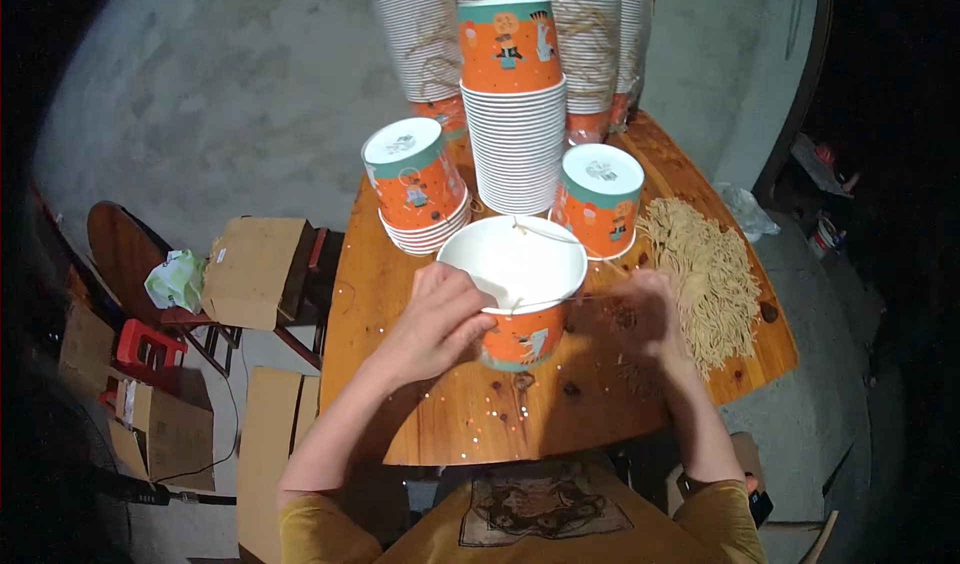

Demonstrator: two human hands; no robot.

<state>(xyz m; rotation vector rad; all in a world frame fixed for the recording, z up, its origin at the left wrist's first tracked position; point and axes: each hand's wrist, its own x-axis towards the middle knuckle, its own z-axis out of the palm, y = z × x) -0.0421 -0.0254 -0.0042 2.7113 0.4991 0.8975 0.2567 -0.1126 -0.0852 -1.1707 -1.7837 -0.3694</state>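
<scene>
We look down on the wooden table [440, 434] filling the frame's middle. Upper centre, a tall stack of orange buckets [515, 114] stands nested, presumably to save room. Right of centre, the cord pile [705, 279] lies loose, we judge for easy reach. At dead centre, the open bucket [520, 274] stands mouth up; our left hand [445, 319] grips its near rim, likely steadying it. Our right hand [650, 314] is blurred beside it, so we cannot tell whether it pinches the thin cord [545, 232] crossing the rim.
</scene>
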